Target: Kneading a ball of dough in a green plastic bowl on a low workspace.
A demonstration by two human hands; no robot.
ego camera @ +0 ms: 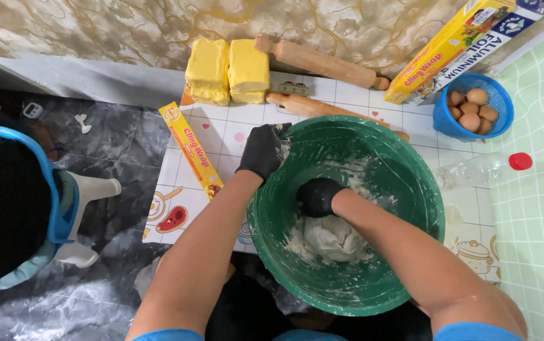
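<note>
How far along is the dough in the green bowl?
Done: flour has mostly come together into a pale dough lump in the green bowl. In hand: the right hand, black-gloved, presses into the lump; the left hand grips the rim. Left: loose flour coats the bowl wall, the dough looks rough, and the rolling pins, butter blocks and eggs lie untouched.

Right hand (pixel 318 196) perhaps hides part of the dough (pixel 332 239).
</note>
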